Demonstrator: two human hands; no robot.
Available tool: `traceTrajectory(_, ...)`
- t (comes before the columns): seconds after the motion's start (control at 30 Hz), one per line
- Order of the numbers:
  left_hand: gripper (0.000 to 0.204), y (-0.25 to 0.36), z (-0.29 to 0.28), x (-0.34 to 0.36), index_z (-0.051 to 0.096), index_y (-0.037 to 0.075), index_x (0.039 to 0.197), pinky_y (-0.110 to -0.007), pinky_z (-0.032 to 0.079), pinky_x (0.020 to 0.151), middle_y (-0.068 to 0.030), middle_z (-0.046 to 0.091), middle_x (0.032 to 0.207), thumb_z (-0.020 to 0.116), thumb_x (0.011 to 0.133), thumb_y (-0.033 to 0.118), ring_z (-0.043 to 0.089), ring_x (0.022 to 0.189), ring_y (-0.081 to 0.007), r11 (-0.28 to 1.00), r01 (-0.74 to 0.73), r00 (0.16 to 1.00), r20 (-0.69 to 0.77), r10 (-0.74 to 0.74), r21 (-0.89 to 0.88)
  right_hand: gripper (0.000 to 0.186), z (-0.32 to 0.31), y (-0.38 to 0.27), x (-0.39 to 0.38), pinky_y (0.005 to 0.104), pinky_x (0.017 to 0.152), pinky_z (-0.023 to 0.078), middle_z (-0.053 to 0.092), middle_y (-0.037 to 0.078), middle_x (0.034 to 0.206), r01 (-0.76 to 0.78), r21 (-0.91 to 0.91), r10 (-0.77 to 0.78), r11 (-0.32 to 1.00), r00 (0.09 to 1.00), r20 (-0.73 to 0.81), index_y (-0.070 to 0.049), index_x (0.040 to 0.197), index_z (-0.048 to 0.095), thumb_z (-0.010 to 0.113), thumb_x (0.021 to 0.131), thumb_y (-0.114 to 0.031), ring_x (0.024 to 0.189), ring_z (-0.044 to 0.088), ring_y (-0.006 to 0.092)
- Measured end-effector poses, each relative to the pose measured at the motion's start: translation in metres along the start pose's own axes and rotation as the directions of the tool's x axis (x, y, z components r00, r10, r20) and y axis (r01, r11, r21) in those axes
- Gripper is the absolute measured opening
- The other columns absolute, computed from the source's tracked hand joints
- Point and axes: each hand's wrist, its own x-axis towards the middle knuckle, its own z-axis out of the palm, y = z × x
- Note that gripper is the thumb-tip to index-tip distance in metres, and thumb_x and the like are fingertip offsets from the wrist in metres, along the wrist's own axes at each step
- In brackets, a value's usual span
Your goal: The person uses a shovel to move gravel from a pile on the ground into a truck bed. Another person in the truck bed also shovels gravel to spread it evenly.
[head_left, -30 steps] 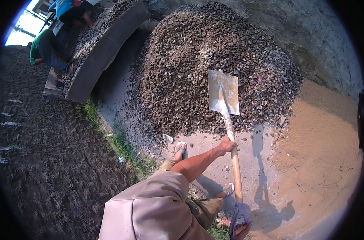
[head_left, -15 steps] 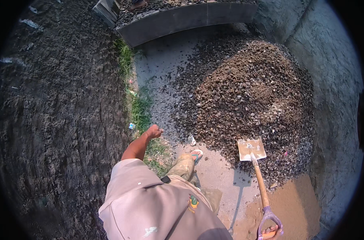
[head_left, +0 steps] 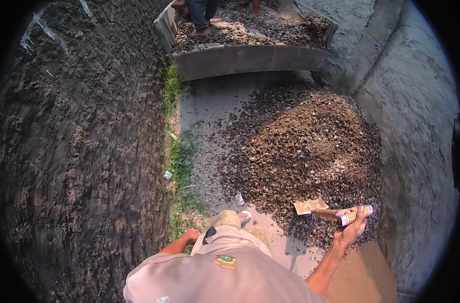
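Observation:
My right hand (head_left: 352, 231) is wrapped round the purple and orange D-grip of a shovel (head_left: 310, 206). The shovel's wooden shaft is foreshortened, and its pale, dirt-smeared blade appears over the near edge of a gravel heap (head_left: 305, 141). Whether the blade touches the stones I cannot tell. My left hand (head_left: 192, 236) hangs beside my hip, close to the grass strip. Its fingers are curled in, partly hidden, and what they may hold cannot be seen.
Beyond the heap stands a gravel-filled truck bed (head_left: 250, 59) with people's bare feet (head_left: 199, 33) in it. A rough grey wall (head_left: 417, 151) rises at right. Sand (head_left: 364, 275) lies near right, a crumpled white cup (head_left: 239, 199) by my foot, grass (head_left: 182, 166) and dark soil (head_left: 88, 151) left.
My right hand has raised the shovel's grip up from the lower edge, and the blade now looks tilted. My left hand has drawn back to my hip. The view has lifted, showing more truck bed.

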Motion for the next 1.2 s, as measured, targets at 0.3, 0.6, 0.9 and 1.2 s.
traceTrajectory(0.3,0.016,0.061,-0.108,-0.019,0.060,0.007,0.077,-0.030,0.044,0.052,-0.0051,0.061,0.073,0.053,0.082,0.020,0.060,0.064,-0.0170,0.410,0.397,0.820,0.117,-0.560,-0.821,0.013,-0.023,-0.001,-0.087,0.0281,0.043,0.045,0.050,0.005,0.065,-0.018,0.023,0.021,1.000,0.990,-0.140,-0.005,0.083,0.043,0.052,0.086,-0.014,0.050,0.050,0.0141)
traceTrajectory(0.6,0.026,-0.004,-0.132,0.046,0.060,0.006,0.072,-0.030,0.043,0.046,-0.0021,0.059,0.065,0.057,0.084,0.028,0.055,0.057,-0.0116,0.657,0.354,0.924,0.143,-0.354,-0.665,0.011,-0.093,0.006,-0.129,0.0233,0.035,0.040,0.044,-0.001,0.056,-0.082,-0.035,0.068,0.996,0.954,-0.291,-0.009,0.086,0.046,0.048,0.087,-0.019,0.043,0.042,0.0071)
traceTrajectory(0.9,0.013,-0.139,-0.195,0.071,0.058,0.004,0.067,-0.028,0.039,0.040,-0.0054,0.057,0.062,0.057,0.076,0.014,0.053,0.050,-0.0147,0.730,0.207,0.969,0.033,-0.245,-0.651,0.015,-0.023,0.057,-0.129,0.0223,0.031,0.036,0.041,-0.004,0.053,-0.059,-0.203,-0.023,0.977,0.925,-0.379,-0.012,0.080,0.046,0.055,0.085,-0.022,0.038,0.038,0.0059)
traceTrajectory(1.2,0.034,-0.129,-0.245,0.080,0.063,0.003,0.068,-0.030,0.041,0.043,-0.0072,0.060,0.060,0.058,0.082,0.034,0.054,0.048,-0.0177,0.764,0.281,0.954,0.082,-0.289,-0.581,0.015,0.048,0.091,-0.145,0.0240,0.030,0.036,0.039,-0.002,0.052,0.011,-0.336,-0.117,0.942,0.948,-0.297,-0.008,0.079,0.044,0.056,0.084,-0.016,0.036,0.040,0.0084)
